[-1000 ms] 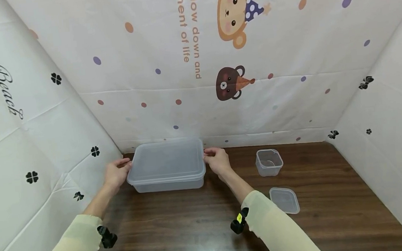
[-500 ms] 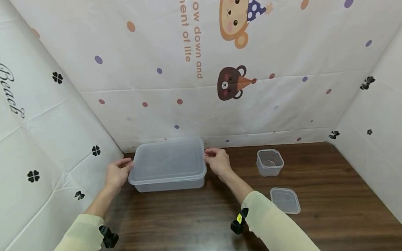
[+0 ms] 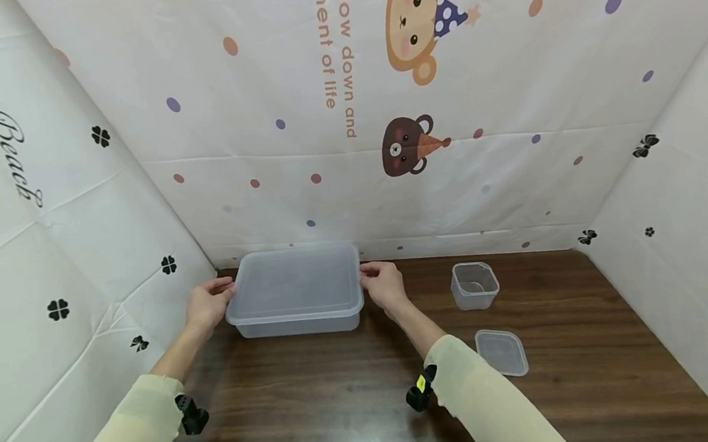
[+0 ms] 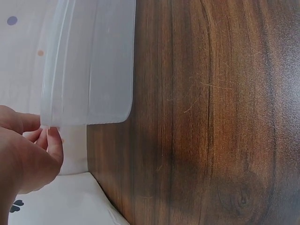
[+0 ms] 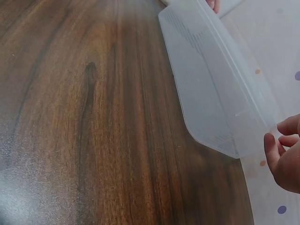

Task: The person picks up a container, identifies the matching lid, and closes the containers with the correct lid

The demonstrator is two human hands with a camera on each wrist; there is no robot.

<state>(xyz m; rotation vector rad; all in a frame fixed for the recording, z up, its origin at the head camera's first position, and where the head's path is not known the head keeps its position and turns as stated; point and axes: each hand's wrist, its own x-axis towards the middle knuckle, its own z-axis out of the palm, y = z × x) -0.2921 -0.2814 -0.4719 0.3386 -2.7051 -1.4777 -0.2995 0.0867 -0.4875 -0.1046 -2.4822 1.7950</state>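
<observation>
A large translucent plastic storage box with its lid on stands at the back left of the wooden table, near the wall. At the box's left end, my left hand pinches the rim; thumb and curled fingers meet at the lid's edge in the left wrist view. My right hand does the same at the right end, with the thumb at the rim and bent fingers just below it in the right wrist view. Whether the fingertips bear on the lid alone or also on the box under it is hidden.
To the right stands a small open plastic container. Its size matches a small square lid lying in front of it. White printed cloth walls the table at the back and both sides.
</observation>
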